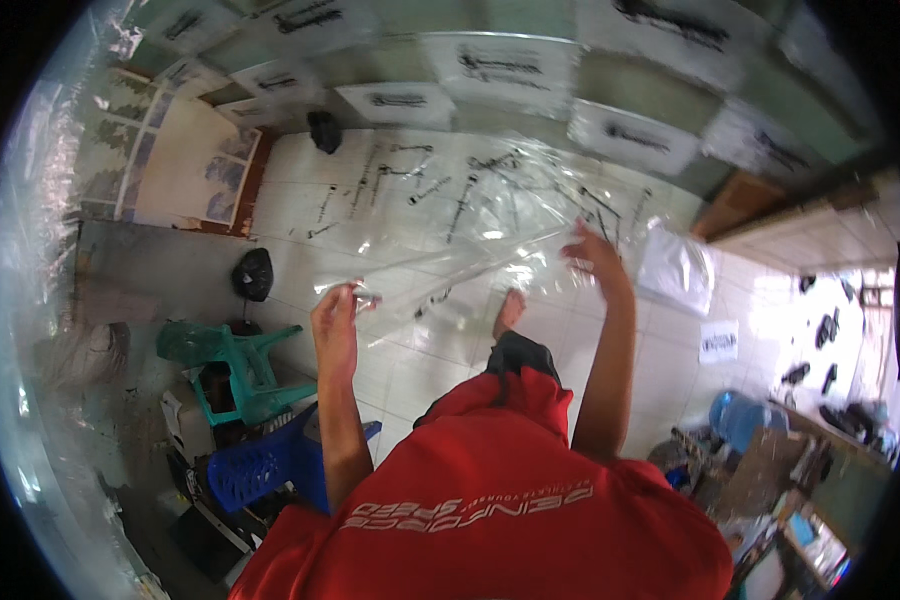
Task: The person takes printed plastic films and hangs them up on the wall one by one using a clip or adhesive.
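So the biggest thing here is the white tiled floor (450,340) you're standing on, with your bare foot (509,312) out in front. Rows of clear printed plastic bags (410,190) lie flat on it further ahead, side by side and mostly not overlapping, so my guess is they're spread out to dry or to keep them from sticking together. More white printed sheets (632,138) sit along the far edge.

Next down in size: the big clear plastic film sheet (470,250) you're holding up between both hands, stretched out at about chest level over the floor. It's held wide and taut-ish, probably so it stays open and doesn't fold on itself.

To your left there's a green plastic chair (232,372) and a blue plastic chair (270,465) shoved close together near the wall, out of the laid-out area, plus a tied black plastic bag (254,274) on the floor.

Your left hand (336,322) has its fingers pinched narrow on the sheet's left corner. Your right hand (595,258) is up at the sheet's right edge with fingers looking spread, but it's blurred, so I can't tell if it's actually gripping.
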`<state>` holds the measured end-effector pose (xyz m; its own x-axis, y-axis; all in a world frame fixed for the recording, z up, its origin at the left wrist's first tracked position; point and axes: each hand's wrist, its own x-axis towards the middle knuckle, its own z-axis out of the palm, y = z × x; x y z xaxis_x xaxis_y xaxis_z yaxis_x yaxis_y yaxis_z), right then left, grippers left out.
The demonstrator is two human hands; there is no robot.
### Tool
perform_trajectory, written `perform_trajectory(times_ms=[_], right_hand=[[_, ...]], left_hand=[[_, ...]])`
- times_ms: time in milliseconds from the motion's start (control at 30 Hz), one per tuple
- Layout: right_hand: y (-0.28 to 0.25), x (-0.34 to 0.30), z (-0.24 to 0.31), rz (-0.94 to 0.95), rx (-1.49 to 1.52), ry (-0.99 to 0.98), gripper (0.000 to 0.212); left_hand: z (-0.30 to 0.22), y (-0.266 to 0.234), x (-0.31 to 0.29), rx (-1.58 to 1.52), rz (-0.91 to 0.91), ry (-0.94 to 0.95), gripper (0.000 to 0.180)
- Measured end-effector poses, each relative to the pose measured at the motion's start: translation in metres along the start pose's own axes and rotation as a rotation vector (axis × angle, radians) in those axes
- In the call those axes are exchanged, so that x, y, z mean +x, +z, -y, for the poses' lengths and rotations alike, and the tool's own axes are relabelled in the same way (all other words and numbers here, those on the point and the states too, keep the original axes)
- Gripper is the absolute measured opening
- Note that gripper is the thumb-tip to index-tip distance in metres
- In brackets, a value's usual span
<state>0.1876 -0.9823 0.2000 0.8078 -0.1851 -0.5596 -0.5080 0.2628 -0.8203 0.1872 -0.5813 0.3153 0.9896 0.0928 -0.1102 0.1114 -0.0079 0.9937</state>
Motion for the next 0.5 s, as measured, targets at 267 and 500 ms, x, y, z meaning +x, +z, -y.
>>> perform_trajectory(times_ms=[267, 500], right_hand=[[0.12, 0.108, -0.031, 0.332, 0.175, 0.137, 0.044], [0.137, 0.15, 0.015, 0.319, 0.421, 0.144, 0.035]], left_hand=[[-0.038, -0.078, 0.056, 0.208, -0.229, -0.101, 0.03], [-0.026, -0.107, 0.149, 0.321, -0.242, -0.118, 0.027]])
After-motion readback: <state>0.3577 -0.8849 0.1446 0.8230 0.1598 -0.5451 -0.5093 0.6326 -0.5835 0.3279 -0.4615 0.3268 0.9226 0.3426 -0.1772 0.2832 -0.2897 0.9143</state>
